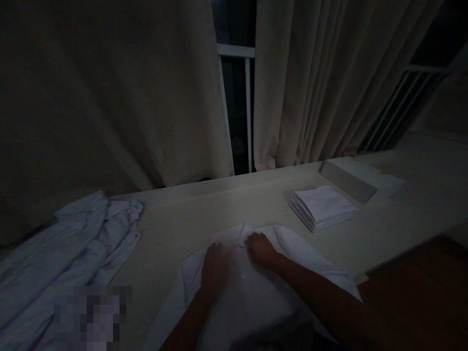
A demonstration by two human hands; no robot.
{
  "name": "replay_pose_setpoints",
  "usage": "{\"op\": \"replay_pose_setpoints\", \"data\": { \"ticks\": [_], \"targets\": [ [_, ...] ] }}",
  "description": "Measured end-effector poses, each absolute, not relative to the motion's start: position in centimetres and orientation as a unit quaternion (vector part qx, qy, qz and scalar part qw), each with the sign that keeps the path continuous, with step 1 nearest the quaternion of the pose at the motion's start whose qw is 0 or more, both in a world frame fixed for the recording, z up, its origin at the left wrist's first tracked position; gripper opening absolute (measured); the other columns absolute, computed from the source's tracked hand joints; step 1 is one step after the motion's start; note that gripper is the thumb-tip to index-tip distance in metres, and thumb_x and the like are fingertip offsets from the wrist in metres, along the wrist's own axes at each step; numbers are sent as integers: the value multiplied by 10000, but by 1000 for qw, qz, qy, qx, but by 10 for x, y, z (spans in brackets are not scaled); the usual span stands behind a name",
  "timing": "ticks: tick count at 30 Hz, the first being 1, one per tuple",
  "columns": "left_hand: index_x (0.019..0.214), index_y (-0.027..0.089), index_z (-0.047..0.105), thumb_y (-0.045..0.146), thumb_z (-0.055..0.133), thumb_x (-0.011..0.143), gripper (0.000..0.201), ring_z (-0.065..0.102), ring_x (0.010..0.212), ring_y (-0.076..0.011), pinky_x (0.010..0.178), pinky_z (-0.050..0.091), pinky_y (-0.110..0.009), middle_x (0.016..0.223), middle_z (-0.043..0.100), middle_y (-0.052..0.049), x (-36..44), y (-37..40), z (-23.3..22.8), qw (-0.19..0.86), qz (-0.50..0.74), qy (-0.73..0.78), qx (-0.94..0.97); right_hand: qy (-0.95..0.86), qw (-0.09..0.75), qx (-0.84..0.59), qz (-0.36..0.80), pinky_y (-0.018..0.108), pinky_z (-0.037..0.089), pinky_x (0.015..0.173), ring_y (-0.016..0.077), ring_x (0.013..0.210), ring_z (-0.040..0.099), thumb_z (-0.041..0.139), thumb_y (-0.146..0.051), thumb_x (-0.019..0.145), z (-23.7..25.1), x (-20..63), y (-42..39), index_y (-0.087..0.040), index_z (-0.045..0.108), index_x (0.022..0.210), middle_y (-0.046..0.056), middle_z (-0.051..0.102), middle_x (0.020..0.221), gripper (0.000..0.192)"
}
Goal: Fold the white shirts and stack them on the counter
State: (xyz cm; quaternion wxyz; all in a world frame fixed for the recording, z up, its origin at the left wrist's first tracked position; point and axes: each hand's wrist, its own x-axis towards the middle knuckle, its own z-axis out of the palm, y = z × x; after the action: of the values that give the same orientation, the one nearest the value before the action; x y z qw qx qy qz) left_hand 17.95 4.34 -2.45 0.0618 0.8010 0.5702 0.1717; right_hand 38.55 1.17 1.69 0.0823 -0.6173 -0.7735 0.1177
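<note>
A white shirt (252, 292) lies spread on the pale tabletop before me, its collar end away from me and a small button showing on its front. On its left upper part rests my left hand (215, 268), somewhat smeared, fingers stretched forward and flat on the cloth. At the collar, close to the front opening, my right hand (261, 249) has its fingers bent and closed on the fabric. The shirt's lower part is hidden by my forearms and deep shadow.
Crumpled white garments (91, 234) heap at the left, partly pixelated. A folded white stack (323, 207) sits at the right, with a white box-like object (347, 180) behind it. Curtains (292, 87) hang along the table's (226, 200) far edge. The room is dim.
</note>
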Motion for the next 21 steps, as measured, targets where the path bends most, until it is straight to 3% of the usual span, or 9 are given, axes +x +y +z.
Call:
{"op": "replay_pose_setpoints", "data": {
  "ticks": [4, 7, 11, 14, 21],
  "targets": [
    [1363, 65, 460, 397, 292, 932, 570, 372, 1368, -321, 1126, 281, -483, 1451, 438, -209, 166, 39, -29, 41, 164, 566, 807, -807, 92, -572, 120, 521, 239, 1103, 288, 1322, 405, 466, -255, 922, 5, 386, -1, -189, 564, 1283, 134, 506, 1396, 380],
    [1393, 124, 441, 426, 300, 933, 568, 277, 1416, -351, 1127, 230, -549, 1507, 352, -210, 163, 32, -29, -18, 162, 567, 807, -789, 126, -592, 107, 482, 203, 1137, 265, 1369, 352, 362, -265, 973, 8, 388, -1, -155, 491, 1370, 147, 437, 1457, 431],
    [1410, 137, 421, 443, 267, 941, 581, 299, 1405, -352, 1121, 221, -564, 1504, 350, -222, 166, 29, -30, -55, 142, 570, 807, -756, 144, -626, 124, 442, 178, 1158, 273, 1441, 194, 334, -408, 988, 10, 378, 14, -80, 314, 1480, 175, 225, 1556, 591],
    [1426, 86, 382, 479, 245, 939, 641, 285, 1411, -352, 1131, 203, -556, 1509, 333, -237, 167, 31, -32, -56, 136, 590, 794, -740, 141, -644, 136, 490, 133, 1160, 282, 1452, 146, 287, -527, 982, 0, 367, 27, -113, 290, 1496, 158, 211, 1561, 660],
    [1485, 112, 269, 555, 234, 921, 718, 227, 1436, -348, 1136, 161, -579, 1547, 260, -212, 171, 52, -35, -44, 131, 604, 785, -725, 150, -666, 90, 498, 33, 1162, 254, 1466, 49, 180, -610, 971, -21, 365, 45, -148, 235, 1518, 114, 162, 1581, 717]
  ]
}}
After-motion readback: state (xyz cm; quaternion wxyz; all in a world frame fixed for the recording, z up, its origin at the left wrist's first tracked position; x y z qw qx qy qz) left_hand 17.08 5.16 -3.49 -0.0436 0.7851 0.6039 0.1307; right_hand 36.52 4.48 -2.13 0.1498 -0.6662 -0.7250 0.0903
